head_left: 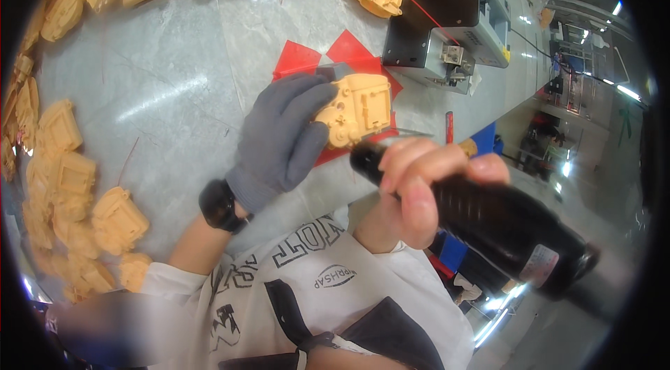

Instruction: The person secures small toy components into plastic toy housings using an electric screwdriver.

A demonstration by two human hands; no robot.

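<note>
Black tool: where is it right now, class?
In the head view, the black tool is right of centre, held in the bare right hand, its tip by the yellow part.

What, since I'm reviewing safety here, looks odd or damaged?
Nothing looks clearly damaged. One oddity: the left hand, on the yellow part, wears a grey glove, while the right hand, gripping the black tool, is bare.

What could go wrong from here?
1. Slip: the nose of the black handheld tool in the right hand is close to the yellow part; a skid could mark it or catch the gloved left hand.
2. Shift: only the left hand visibly steadies the part, so it might turn if pushed.
3. Knock: yellow pieces crowd the left sleeve; an elbow might bump them.
</note>
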